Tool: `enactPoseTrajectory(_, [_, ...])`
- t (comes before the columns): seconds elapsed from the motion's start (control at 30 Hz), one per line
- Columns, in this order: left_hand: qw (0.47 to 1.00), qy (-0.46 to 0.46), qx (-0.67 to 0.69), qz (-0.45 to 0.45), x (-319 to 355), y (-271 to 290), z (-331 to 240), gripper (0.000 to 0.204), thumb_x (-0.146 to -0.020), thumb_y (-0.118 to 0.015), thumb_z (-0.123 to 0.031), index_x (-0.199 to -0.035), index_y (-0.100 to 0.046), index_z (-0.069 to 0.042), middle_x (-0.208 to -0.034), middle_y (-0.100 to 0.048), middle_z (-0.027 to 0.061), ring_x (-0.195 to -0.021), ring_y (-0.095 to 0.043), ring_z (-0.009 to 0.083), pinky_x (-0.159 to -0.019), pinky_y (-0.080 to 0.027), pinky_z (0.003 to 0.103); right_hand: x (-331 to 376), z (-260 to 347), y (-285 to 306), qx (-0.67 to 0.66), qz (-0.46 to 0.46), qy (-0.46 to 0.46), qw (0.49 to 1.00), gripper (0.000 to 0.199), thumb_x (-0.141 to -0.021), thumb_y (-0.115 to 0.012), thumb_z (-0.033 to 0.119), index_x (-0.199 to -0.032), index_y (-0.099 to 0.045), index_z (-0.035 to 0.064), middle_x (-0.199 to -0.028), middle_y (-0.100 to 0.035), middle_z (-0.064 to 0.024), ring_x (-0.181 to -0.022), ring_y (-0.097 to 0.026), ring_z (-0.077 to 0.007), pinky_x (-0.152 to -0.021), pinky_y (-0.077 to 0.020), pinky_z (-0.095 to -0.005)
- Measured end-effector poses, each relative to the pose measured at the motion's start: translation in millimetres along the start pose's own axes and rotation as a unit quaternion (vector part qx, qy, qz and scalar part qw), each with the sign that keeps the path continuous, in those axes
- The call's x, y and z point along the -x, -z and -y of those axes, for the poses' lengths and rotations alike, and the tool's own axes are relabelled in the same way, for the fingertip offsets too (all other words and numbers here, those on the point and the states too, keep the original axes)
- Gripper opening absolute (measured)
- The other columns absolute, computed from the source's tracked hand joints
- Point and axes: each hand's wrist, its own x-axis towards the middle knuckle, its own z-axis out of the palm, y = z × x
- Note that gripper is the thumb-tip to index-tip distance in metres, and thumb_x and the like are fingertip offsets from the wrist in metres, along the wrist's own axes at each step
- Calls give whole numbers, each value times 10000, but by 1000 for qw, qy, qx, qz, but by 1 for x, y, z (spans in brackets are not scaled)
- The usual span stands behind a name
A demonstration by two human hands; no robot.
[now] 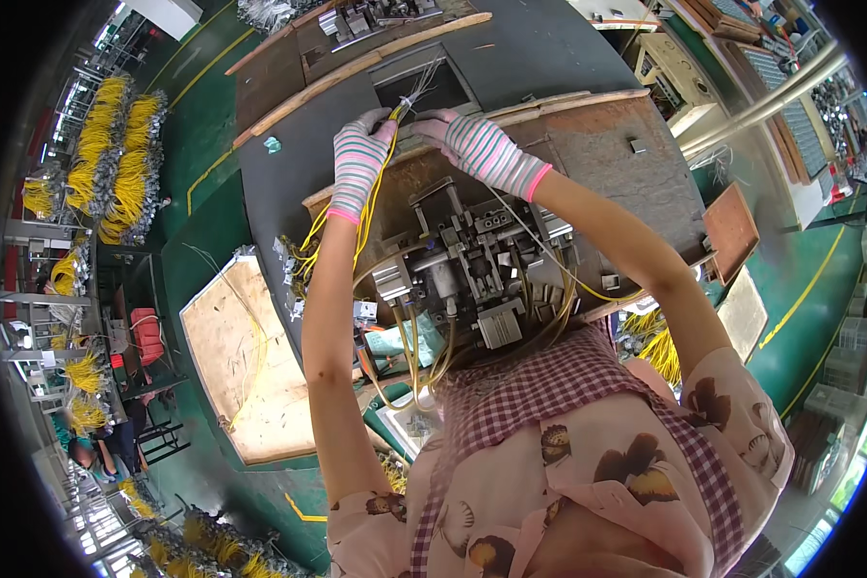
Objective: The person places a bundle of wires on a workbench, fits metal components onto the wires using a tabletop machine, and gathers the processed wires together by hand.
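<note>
Both hands wear striped pink and white gloves and meet at the far side of the workbench. My left hand [358,159] pinches a bundle of thin yellow wires [376,197] that trails down along my forearm. My right hand [480,146] grips the same bundle at its upper end [409,104], where pale wire tips fan out over a dark rectangular opening [424,89]. A grey metal machine [462,265] with blocks and cylinders sits just below both hands.
The brown wooden benchtop [607,144] runs to the right. A plywood board [246,356] lies at the left on the green floor. Racks with several yellow wire bundles [116,154] stand far left. Yellow tubes [409,352] hang under the machine.
</note>
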Motion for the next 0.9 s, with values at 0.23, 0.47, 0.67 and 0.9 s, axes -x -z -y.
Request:
enactPoseTrajectory(0.23, [996,77,31,11,11,12,-26,319,-849,-668,-203,-1101,-681,-8,-951,-712,162,-877,-679,211,-824,-510,306,-17,10,0,-1,68,-70,995,298,-847,-535,59,-1141,-580,76,-1065,-610,-155,-893,-632,-332,-710,-541,-407])
enactPoseTrajectory(0.47, [997,68,43,10,7,1,-24,311,-836,-680,-155,-1101,-675,6,-937,-714,140,-852,-672,185,-809,-512,288,-37,-24,-24,113,75,-10,991,291,-876,-489,105,-1150,-583,84,-1030,-620,-153,-915,-630,-337,-766,-537,-397])
enactPoseTrajectory(0.67, [998,-10,35,-44,3,-7,13,288,-832,-695,-169,-1089,-682,-39,-793,-696,115,-599,-644,168,-548,-523,301,-7,-9,-14,-221,-30,-188,956,456,-850,-564,32,-1301,-501,49,-1179,-596,-155,-1037,-614,-264,-850,-506,-340])
enactPoseTrajectory(0.9, [997,73,6,-12,11,1,-25,295,-840,-694,-170,-1085,-686,-7,-889,-718,115,-802,-665,151,-759,-521,279,24,64,96,-513,132,-390,753,468,-912,-582,283,-1269,-516,-13,-972,-689,-189,-785,-697,-218,-686,-552,-352])
